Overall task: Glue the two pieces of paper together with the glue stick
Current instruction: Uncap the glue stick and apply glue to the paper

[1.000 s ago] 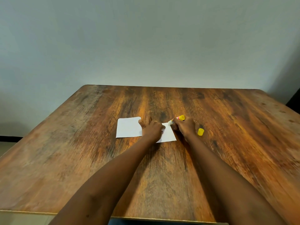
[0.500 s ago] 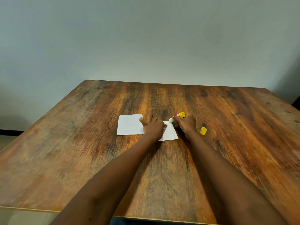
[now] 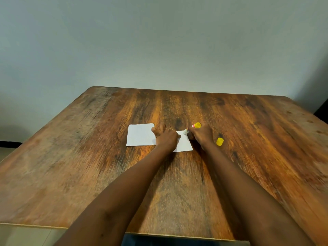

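Fingers [image 3: 192, 129] of the right hand [image 3: 201, 135] wrap around a yellow-ended glue stick [image 3: 193, 127], its pale tip touching the far edge of the right white paper square [image 3: 184, 144]. Left hand [image 3: 166, 139] lies flat, fingers spread, pinning that sheet beside the left white paper square [image 3: 140, 134]. Just right, a small yellow cap [image 3: 219, 141] sits on the brown wooden desk [image 3: 88, 166].

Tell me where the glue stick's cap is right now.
In the head view, the yellow cap sits on the table, just right of the right hand, apart from both sheets of paper.
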A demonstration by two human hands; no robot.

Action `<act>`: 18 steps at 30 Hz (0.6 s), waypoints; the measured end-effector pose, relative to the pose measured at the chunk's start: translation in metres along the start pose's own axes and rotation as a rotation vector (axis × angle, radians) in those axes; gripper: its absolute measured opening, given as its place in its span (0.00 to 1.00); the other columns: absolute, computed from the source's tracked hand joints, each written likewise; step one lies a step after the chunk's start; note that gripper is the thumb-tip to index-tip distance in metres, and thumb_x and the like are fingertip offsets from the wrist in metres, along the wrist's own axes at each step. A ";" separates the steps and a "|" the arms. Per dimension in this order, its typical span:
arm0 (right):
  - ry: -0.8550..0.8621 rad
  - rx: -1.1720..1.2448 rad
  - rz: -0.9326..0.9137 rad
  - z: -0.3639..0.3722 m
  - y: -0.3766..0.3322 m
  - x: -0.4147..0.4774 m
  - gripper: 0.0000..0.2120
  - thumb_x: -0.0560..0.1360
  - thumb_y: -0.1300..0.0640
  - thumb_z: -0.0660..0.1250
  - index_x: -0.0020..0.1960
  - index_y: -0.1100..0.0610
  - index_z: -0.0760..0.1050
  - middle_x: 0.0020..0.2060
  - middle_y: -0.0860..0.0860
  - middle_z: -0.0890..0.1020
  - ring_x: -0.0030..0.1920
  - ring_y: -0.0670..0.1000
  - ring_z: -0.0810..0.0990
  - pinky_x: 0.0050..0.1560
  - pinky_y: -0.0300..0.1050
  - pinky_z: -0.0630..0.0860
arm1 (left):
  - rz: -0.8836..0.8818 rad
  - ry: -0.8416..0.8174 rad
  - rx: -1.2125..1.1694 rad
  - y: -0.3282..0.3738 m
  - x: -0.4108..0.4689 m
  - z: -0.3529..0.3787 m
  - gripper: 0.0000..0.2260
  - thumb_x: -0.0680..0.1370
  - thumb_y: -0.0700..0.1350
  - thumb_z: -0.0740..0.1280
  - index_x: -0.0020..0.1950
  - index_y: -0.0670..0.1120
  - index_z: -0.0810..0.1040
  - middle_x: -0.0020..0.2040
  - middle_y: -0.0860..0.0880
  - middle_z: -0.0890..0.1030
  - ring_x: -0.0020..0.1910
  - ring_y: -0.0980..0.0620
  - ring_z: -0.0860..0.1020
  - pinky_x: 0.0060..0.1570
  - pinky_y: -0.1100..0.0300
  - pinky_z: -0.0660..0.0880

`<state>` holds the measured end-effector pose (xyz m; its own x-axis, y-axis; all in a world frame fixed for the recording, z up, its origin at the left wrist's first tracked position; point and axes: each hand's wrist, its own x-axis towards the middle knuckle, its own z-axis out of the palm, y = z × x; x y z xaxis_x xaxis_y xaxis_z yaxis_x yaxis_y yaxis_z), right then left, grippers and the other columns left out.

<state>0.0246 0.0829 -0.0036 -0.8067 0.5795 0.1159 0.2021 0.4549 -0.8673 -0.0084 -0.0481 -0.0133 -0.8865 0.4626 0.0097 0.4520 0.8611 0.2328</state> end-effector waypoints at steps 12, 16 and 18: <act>0.008 -0.036 0.023 -0.009 0.001 -0.018 0.13 0.67 0.56 0.72 0.28 0.55 0.71 0.25 0.48 0.75 0.27 0.46 0.72 0.26 0.37 0.65 | -0.035 -0.001 -0.091 -0.001 0.002 0.003 0.15 0.80 0.46 0.57 0.65 0.49 0.76 0.72 0.47 0.70 0.77 0.41 0.48 0.69 0.34 0.38; 0.015 -0.022 0.018 -0.012 0.003 -0.025 0.11 0.65 0.57 0.72 0.28 0.59 0.74 0.24 0.52 0.75 0.27 0.50 0.72 0.27 0.39 0.65 | -0.044 -0.006 -0.079 0.000 0.001 0.002 0.15 0.80 0.46 0.57 0.65 0.49 0.76 0.71 0.46 0.70 0.77 0.41 0.49 0.69 0.33 0.39; 0.017 -0.021 0.018 -0.014 0.004 -0.028 0.13 0.66 0.58 0.71 0.26 0.57 0.71 0.24 0.51 0.74 0.27 0.50 0.72 0.28 0.40 0.66 | -0.041 -0.006 -0.069 0.000 0.001 0.002 0.15 0.81 0.45 0.56 0.65 0.49 0.75 0.71 0.46 0.70 0.77 0.41 0.50 0.68 0.33 0.37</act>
<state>0.0559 0.0778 -0.0036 -0.7930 0.5995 0.1085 0.2284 0.4577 -0.8593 -0.0087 -0.0471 -0.0149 -0.9034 0.4287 -0.0073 0.4071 0.8630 0.2992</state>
